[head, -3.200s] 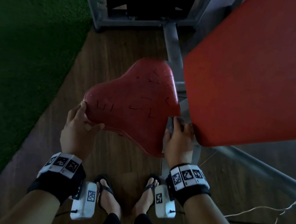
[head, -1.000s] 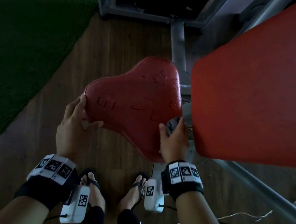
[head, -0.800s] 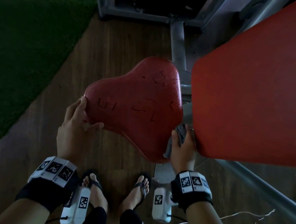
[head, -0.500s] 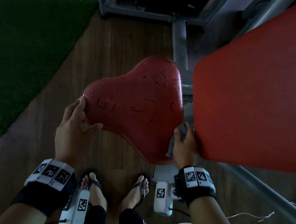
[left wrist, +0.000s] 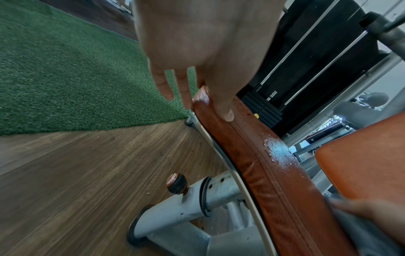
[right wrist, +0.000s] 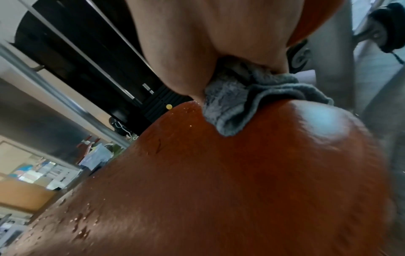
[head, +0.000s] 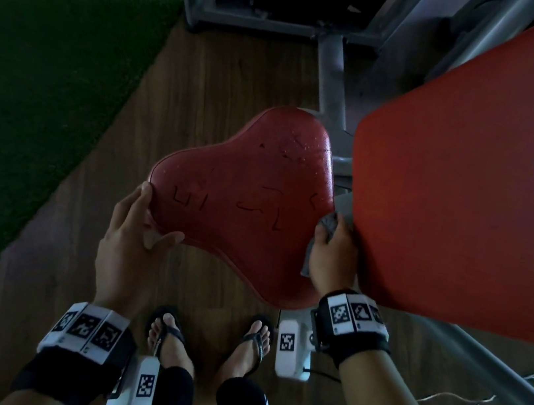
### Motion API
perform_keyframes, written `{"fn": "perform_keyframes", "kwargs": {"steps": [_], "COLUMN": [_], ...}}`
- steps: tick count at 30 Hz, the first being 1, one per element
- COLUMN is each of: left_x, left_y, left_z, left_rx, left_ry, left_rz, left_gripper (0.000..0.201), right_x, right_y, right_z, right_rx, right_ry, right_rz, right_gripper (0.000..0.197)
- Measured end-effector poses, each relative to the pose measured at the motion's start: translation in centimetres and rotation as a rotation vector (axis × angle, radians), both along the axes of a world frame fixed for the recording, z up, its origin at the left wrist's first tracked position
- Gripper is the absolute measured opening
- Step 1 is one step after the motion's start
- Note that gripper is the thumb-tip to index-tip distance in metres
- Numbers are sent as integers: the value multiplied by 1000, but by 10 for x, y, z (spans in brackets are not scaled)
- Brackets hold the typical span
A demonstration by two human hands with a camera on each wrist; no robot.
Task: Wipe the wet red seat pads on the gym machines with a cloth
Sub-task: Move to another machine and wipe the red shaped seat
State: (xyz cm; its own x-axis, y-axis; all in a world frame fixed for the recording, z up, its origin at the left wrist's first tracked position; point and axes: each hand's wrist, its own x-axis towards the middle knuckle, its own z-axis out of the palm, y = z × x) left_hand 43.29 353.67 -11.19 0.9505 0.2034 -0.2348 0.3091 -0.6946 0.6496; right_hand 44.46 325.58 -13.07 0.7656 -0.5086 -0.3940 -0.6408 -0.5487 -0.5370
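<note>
A dark red, three-lobed seat pad (head: 242,198) carries water drops and small tears. My left hand (head: 146,224) rests on its left lobe, fingers straight along the edge and thumb against the near rim. The left wrist view shows those fingers (left wrist: 223,105) lying on the pad's side seam (left wrist: 274,173), with a wet patch (left wrist: 278,152) further along. My right hand (head: 330,253) grips a bunched grey cloth (head: 329,223) against the seat's right edge. In the right wrist view the cloth (right wrist: 241,107) touches the wet pad (right wrist: 219,190).
A large bright red back pad (head: 469,180) overhangs the seat's right side, close to my right hand. Grey frame tubes (head: 332,80) and a black weight stack stand behind. An adjustment knob (left wrist: 176,181) sits under the seat. Green turf (head: 53,66) lies left, loose cables (head: 457,401) right.
My right hand has slid from the seat's near right corner up along its right edge, and the grey cloth now shows in its grip. The left hand has stayed on the left lobe.
</note>
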Motion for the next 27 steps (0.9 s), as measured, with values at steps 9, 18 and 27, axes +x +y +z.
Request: {"fn": "perform_keyframes", "kwargs": {"steps": [9, 18, 27], "left_x": [0, 0, 0], "left_y": [-1, 1, 0], "left_z": [-1, -5, -4], "left_rx": [15, 6, -7], "left_ry": [7, -5, -15], "left_rz": [-2, 0, 7], "left_gripper": [84, 85, 85], "right_x": [-32, -6, -6], "right_y": [26, 13, 12], "right_z": [2, 5, 3], "right_rx": [-435, -369, -352], "right_ry": [-61, -72, -77], "right_rz": [356, 420, 479], "right_gripper": [53, 53, 54]}}
